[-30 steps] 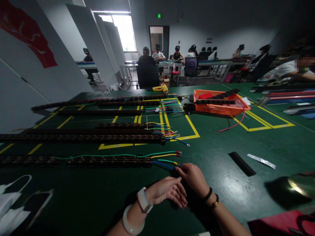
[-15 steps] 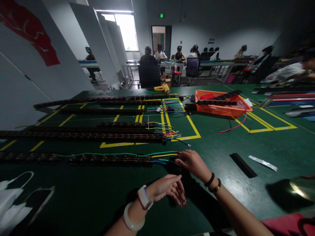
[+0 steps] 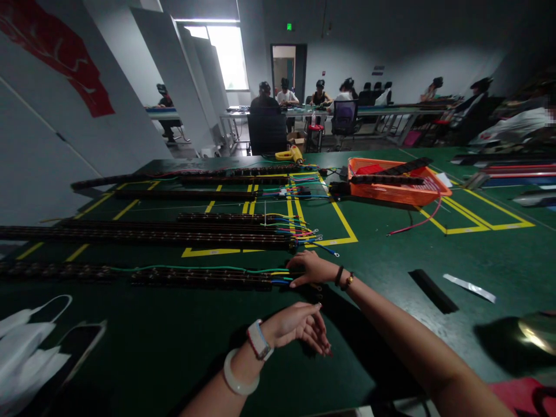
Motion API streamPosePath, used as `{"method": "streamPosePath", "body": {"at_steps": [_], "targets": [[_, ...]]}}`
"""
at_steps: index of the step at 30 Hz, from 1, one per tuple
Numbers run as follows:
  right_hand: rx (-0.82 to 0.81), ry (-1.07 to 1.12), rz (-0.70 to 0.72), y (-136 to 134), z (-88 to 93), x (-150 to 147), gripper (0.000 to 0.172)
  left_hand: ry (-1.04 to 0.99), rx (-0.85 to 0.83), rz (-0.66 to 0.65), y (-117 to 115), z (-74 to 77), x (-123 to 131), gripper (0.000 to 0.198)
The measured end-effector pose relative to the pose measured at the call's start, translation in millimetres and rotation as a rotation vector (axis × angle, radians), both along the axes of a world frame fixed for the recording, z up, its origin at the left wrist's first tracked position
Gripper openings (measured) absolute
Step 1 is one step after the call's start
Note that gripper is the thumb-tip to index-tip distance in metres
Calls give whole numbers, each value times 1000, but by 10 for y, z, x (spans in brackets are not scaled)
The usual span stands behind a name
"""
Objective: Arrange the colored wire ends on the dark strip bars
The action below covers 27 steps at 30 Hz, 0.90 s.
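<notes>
My right hand (image 3: 313, 269) has its fingers wrapped over the colored wires (image 3: 279, 274) that come out of the right end of a long black wire bundle (image 3: 204, 279). Ring terminals (image 3: 319, 288) stick out below that hand. A green wire (image 3: 178, 267) runs along the top of the bundle. My left hand (image 3: 299, 329), with a watch (image 3: 259, 340) and a pale bangle (image 3: 238, 375) on its wrist, hovers nearer to me. Its fingers are loosely bent and apart, with nothing in them. Beyond lie more black bundles (image 3: 195, 236) with loose wire ends.
An orange basket (image 3: 399, 190) holding black strips stands at the back, near a yellow heat gun (image 3: 292, 154). To the right lie a black strip (image 3: 432, 291) and a silvery strip (image 3: 469, 288). A white bag (image 3: 30, 353) is at the left. People sit at far tables.
My right hand has moved left along the wires, from their tips to nearer the bundle's end. My left hand has hardly moved. The view has shifted slightly.
</notes>
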State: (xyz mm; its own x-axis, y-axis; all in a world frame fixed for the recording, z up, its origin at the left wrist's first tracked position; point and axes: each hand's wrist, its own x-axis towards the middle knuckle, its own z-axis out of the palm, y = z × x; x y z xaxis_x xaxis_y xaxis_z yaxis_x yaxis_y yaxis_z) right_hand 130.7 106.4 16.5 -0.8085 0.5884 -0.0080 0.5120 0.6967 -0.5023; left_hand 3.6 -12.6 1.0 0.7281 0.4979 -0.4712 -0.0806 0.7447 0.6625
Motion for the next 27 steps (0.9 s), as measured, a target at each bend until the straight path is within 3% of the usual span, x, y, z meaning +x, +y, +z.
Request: {"method": "streamPosePath", "body": {"at_steps": [9, 14, 19, 27], "targets": [[-100, -162, 41, 36, -37, -109, 40, -59, -39, 24, 39, -53, -27, 44], [-48, -133, -7, -18, -26, -110, 39, -79, -64, 65, 50, -54, -25, 39], [144, -164, -142, -175, -2, -108, 36, -115, -71, 352, 99, -2, -49, 26], [524, -236, 0, -355, 26, -166, 17, -264, -145, 864, 165, 16, -56, 22]]}}
